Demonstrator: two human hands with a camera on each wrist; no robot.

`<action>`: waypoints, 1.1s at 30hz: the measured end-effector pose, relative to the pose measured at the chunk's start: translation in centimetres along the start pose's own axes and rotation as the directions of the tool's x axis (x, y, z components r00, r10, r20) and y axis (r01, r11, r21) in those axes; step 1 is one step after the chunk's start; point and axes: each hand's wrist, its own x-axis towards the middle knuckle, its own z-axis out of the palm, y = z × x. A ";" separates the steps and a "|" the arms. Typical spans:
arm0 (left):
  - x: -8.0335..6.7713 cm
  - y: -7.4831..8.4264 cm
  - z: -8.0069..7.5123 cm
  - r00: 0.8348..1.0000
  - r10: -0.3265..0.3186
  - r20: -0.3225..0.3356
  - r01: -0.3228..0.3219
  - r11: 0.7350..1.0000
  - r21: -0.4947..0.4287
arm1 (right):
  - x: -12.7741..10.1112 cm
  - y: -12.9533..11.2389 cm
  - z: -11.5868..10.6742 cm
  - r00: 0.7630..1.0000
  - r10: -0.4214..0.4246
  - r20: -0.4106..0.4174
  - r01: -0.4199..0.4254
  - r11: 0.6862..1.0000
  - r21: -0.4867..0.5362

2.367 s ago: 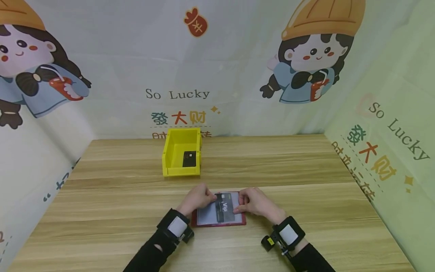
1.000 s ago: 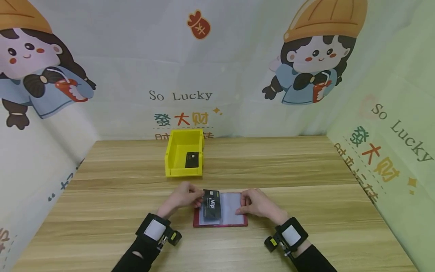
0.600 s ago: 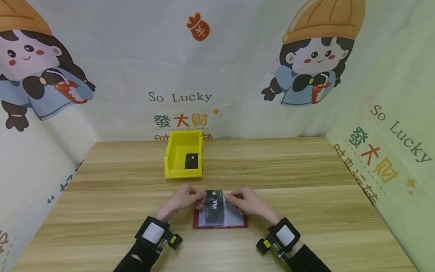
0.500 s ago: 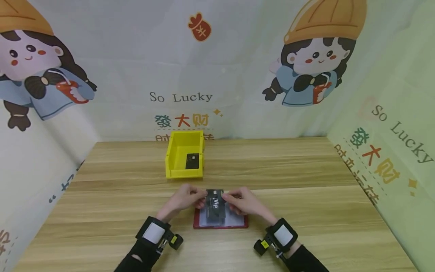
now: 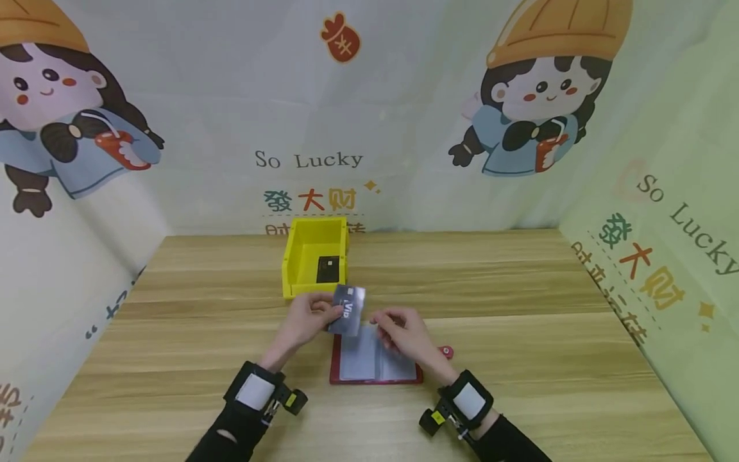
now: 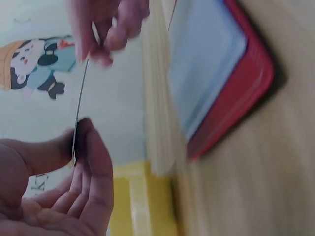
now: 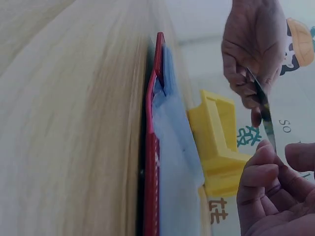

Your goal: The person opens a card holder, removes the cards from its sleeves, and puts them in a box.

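My left hand pinches a dark grey card marked "Vip" between thumb and fingers, raised over the far edge of a red card holder. The holder lies spread on the table, its clear plastic sleeves showing. In the left wrist view the card appears edge-on between the thumb and fingers. My right hand hovers over the holder's right half, fingers bent and right beside the card. Its thumb stands apart from the fingers in the right wrist view, where the card's near end reaches the fingertips.
A yellow bin stands behind the holder, close beyond the left hand, with a black card inside. A red snap strap sticks out at the holder's right. The wooden table meets printed cloth walls at the back and sides.
The Vip card has come up off the holder's sleeves and tilted, moving toward the bin in the left hand. The right hand has let go of the card's edge and moved slightly up.
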 end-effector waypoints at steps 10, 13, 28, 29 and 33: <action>4.1 1.0 -3.4 0.933 0.079 -0.350 0.003 0.974 0.227 | -0.8 1.1 -3.2 0.988 -0.046 -0.148 0.024 0.988 -0.151; 5.2 1.0 -3.2 0.922 0.110 -0.371 -0.001 0.960 0.281 | -0.8 1.7 -4.2 0.978 -0.057 -0.199 0.024 0.986 -0.164; 8.4 0.1 -0.6 0.919 0.080 -0.386 0.073 0.928 0.365 | -1.1 2.3 -5.9 0.952 -0.044 -0.303 -0.019 0.979 -0.202; 8.5 0.1 -0.3 0.919 0.081 -0.387 0.076 0.924 0.376 | -1.1 2.2 -5.9 0.952 -0.044 -0.303 -0.017 0.980 -0.198; 8.6 -0.2 0.3 0.927 0.094 -0.363 0.086 0.889 0.450 | -1.3 2.1 -5.9 0.952 -0.054 -0.300 -0.011 0.978 -0.209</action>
